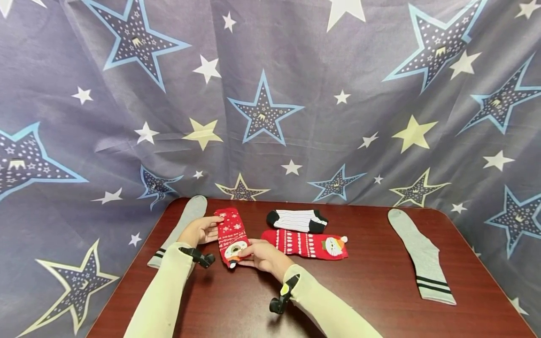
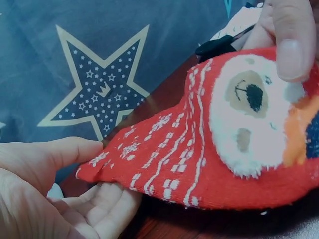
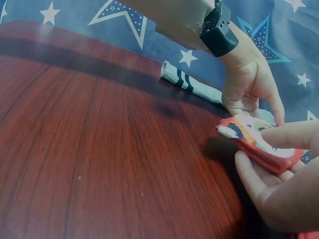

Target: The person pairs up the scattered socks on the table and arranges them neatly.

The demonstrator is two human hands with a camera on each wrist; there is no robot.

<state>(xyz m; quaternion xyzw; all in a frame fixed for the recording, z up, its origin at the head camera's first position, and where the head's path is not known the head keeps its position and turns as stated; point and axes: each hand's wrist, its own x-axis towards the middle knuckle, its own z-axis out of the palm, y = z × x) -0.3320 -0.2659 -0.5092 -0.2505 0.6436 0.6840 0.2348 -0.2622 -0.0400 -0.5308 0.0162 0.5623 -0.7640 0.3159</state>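
Observation:
A red sock point(image 1: 231, 230) with white snowflakes and a bear face is held between both hands, partly raised in the wrist views. My left hand point(image 1: 200, 231) pinches its snowflake end; in the left wrist view the thumb lies on top of the red sock point(image 2: 149, 159) and the fingers of the left hand point(image 2: 55, 189) beneath. My right hand point(image 1: 264, 256) pinches the bear-face end, with the thumb over the face and fingers below, as the right wrist view shows the right hand point(image 3: 284, 184) at the sock point(image 3: 269, 159).
Right of the hands lie a second red sock point(image 1: 302, 244) with a white animal face and, behind it, a white-and-black ankle sock point(image 1: 297, 220). One grey striped sock point(image 1: 186, 218) lies at the table's left edge, another grey sock point(image 1: 422, 258) at the right. A star-patterned curtain point(image 1: 296, 164) hangs behind.

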